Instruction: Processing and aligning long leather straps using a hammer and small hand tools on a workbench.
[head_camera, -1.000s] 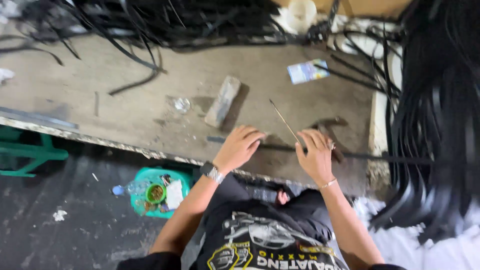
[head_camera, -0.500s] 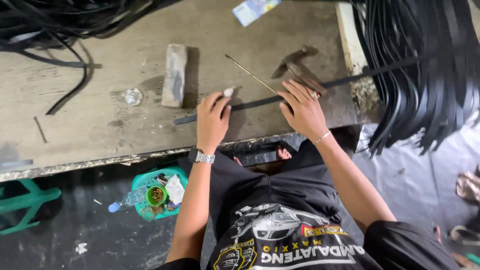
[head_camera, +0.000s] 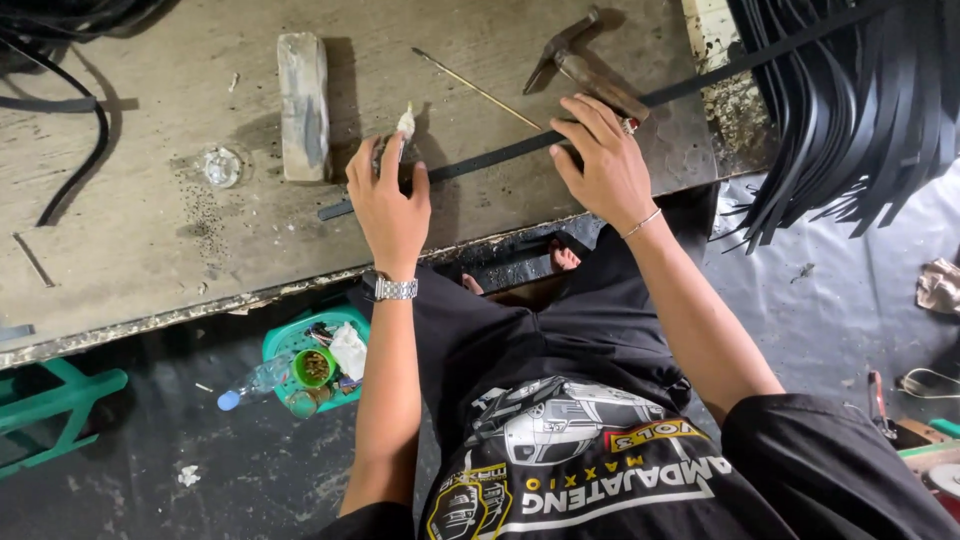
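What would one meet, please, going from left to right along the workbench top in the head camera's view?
Black cable → small clear round piece → grey stone block → left hand → thin stick → right hand → hanging black strips.

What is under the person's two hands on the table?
A long black rubber strip lies flat on the worn wooden table. The left hand and right hand both press on it. The stretches of strip directly beneath each hand are covered.
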